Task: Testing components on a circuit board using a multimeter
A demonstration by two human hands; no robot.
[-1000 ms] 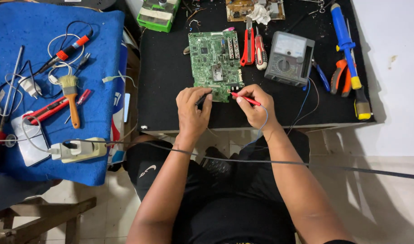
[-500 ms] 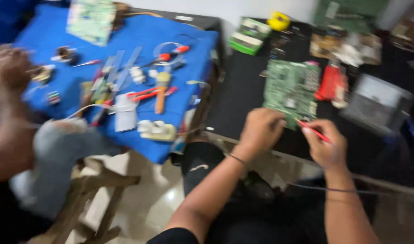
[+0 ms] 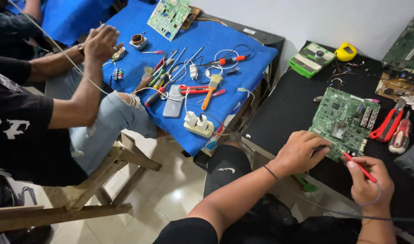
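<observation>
At the far left a co-worker in a black shirt and torn jeans sits on a wooden stool (image 3: 121, 158), one raised hand (image 3: 99, 41) held over a blue cloth (image 3: 234, 40) strewn with screwdrivers, red-handled pliers (image 3: 194, 89), a paintbrush (image 3: 210, 89), a phone (image 3: 174, 107) and a white power strip (image 3: 198, 124). To the right stands a black table (image 3: 288, 108), where a green circuit board (image 3: 342, 119) lies flat near its front edge. The person's left hand (image 3: 301, 152) rests at the board's lower left corner, fingers curled on its edge; whether they pinch a probe cannot be told. The right hand (image 3: 369, 185) is closed around a red probe (image 3: 358, 166), its tip touching the board's lower edge. Red-handled cutters (image 3: 387, 125) lie just right of the board.
</observation>
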